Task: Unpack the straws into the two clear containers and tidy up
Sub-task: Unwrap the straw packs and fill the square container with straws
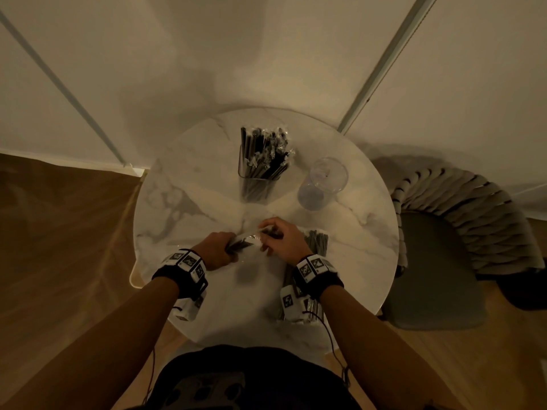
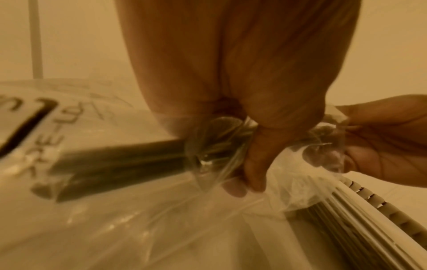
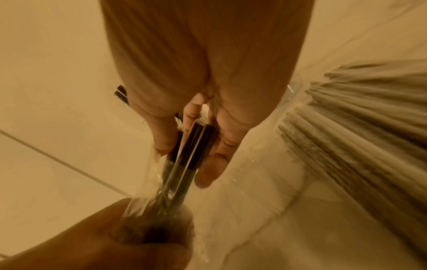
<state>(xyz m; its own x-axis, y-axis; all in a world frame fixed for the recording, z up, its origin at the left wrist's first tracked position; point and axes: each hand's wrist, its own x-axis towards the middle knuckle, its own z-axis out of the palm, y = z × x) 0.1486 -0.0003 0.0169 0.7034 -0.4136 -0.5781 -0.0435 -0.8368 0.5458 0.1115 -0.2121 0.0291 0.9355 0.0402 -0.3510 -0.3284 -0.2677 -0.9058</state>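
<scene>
Over the near middle of the table my left hand (image 1: 220, 248) grips one end of a small bundle of black straws (image 2: 120, 160) in a clear wrapper (image 2: 323, 157). My right hand (image 1: 281, 239) pinches the other, wrapped end of the straw bundle (image 3: 191, 151) between thumb and fingers. Further back, a rectangular clear container (image 1: 257, 176) stands upright, filled with black straws, several of them wrapped. To its right stands a round clear container (image 1: 324, 184) with nothing in it. A pack of grey straws (image 1: 318, 241) lies under my right wrist.
The round marble table (image 1: 183, 202) stands against a white wall. A printed clear plastic bag (image 2: 69, 127) lies flat near my hands. A woven-back chair (image 1: 461, 220) stands at the table's right side. Wooden floor lies to the left.
</scene>
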